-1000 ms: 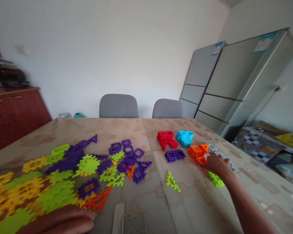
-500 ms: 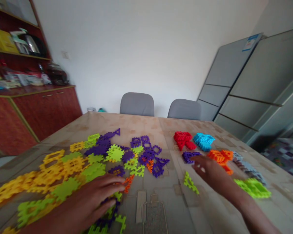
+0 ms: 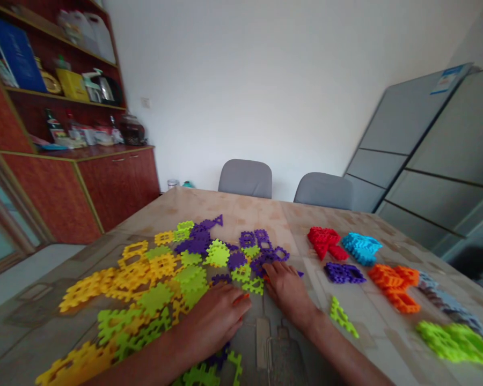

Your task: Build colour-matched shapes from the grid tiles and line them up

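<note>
My left hand (image 3: 215,319) is low over the near side of the spread pieces. Its fingers are closed on an orange toothed plastic building piece (image 3: 245,296), mostly covered by the hand. My right hand (image 3: 285,287) reaches into the purple building pieces (image 3: 260,264), its fingers closed at a small orange triangular piece that they largely hide. Lime green pieces (image 3: 217,253) and yellow pieces (image 3: 132,279) lie flat and overlapping left of my hands. A single lime triangular piece (image 3: 342,317) rests right of my right forearm.
Grouped pieces stand on the right of the table (image 3: 249,203): red (image 3: 324,241), light blue (image 3: 362,248), purple (image 3: 344,273), orange (image 3: 394,281), grey (image 3: 453,305) and lime (image 3: 454,340). Two grey chairs (image 3: 245,179) are at the far edge.
My right hand has moved left from the grouped orange pieces, past the purple group, into the spread purple pieces. My left hand has closed on the orange piece. The view has turned left.
</note>
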Available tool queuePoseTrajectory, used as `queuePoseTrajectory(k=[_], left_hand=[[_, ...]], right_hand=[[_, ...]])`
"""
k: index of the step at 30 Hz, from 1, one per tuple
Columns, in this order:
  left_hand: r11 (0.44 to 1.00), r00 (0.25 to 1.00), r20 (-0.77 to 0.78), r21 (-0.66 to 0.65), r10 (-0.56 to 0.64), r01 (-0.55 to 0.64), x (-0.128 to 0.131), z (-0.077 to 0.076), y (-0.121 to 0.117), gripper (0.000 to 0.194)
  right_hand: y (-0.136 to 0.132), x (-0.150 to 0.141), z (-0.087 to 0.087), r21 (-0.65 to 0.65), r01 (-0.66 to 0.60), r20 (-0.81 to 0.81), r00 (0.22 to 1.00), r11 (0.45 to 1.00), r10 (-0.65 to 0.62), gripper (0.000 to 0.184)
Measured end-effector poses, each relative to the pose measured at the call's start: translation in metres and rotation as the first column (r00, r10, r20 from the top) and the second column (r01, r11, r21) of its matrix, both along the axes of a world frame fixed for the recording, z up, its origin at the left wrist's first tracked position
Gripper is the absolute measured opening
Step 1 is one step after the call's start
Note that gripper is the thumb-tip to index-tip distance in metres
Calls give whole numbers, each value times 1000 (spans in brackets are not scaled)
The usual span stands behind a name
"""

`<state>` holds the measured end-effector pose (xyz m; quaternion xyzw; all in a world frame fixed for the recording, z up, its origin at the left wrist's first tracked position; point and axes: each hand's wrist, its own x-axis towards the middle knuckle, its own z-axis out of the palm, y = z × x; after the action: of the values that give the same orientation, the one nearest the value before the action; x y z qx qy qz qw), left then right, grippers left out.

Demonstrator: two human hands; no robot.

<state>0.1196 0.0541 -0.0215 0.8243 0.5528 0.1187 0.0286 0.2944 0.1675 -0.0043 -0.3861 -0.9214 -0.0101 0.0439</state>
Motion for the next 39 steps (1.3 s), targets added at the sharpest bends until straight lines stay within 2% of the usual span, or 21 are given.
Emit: queuePoseTrajectory(k=[3,6,9,12,14,18,21,23,25,28,32,34,39], left_hand=[[1000,1000,8,-13,4,-4,2,6,-3,20],[1000,999,43,-23,10,-9,6,12,-8,22],[996,969,246,-85,33,-13,14,12,-14,29],[969,884,456,-248,107,11,22,7,-18,32],[959,867,483,-281,124,20,23,3,-19,36],[982,875,481,-184,55,40,14,2,-18,43],[979,894,447,-181,-5,96,3,9,-18,48],[962,905,422,-219,-58,164,-2,14,-20,55],[945,907,409,-246,-103,218,-4,14,-22,60],[933,911,404,-288,-84,214,-3,6,-21,62],[939,929,370,-328,23,108,6,-7,-18,68],[947,930,363,-316,59,63,12,-10,-18,63],[939,854,515,-322,69,119,14,-15,-18,51]], right_hand=[[-1,13,1,-44,-34,-65,997,998,31,40],[-7,36,2,-197,-106,-278,959,975,48,40],[-20,55,-1,-371,-184,-424,906,910,10,35],[-30,66,-3,-441,-174,-412,911,880,-26,35],[-32,70,1,-451,-133,-360,932,882,-43,36],[-28,82,17,-373,-27,-243,968,927,-69,31],[-31,90,23,-371,-136,-222,974,919,55,39],[-35,89,21,-404,-246,-224,961,881,165,50],[-38,85,16,-412,-270,-211,957,870,196,54],[-41,78,11,-399,-215,-180,972,891,154,43],[-41,76,14,-390,-106,-129,990,915,60,35],[-42,76,17,-390,-80,-156,988,917,20,29],[-50,69,17,-426,-99,-249,969,899,-11,10]])
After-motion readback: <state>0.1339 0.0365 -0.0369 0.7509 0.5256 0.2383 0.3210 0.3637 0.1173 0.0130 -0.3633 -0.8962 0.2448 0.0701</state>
